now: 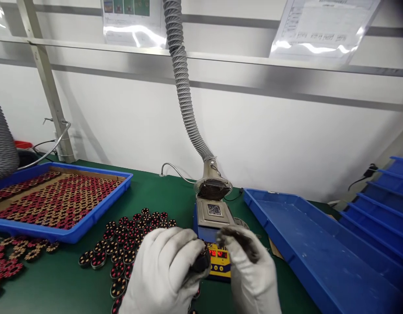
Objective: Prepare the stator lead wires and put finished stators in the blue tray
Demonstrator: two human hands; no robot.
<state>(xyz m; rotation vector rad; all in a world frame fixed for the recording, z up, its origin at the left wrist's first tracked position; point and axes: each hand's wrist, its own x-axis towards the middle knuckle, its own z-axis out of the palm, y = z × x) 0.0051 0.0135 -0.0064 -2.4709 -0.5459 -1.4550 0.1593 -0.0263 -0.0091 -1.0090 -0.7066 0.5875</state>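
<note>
My left hand (168, 266), in a white glove, is closed on a small round black part (201, 261) held between thumb and fingers. Just right of it, my right hand (252, 266), also gloved, is raised; its dark-stained fingertips are blurred, and I cannot make out whether anything is in them. Behind both hands stands a blue-and-yellow heated unit, like a solder pot (214, 213), with a metal top and a red digital display. Many small round parts with black-and-red faces (123, 237) lie in a loose group beside and partly behind my left hand.
A blue tray (77, 233) at left holds rows of red and tan ring-shaped parts, with more loose ones in front. Another blue tray (306, 231) lies at right, beside stacked blue trays (380, 209). A grey flexible hose (183, 87) hangs down to a hood behind the pot.
</note>
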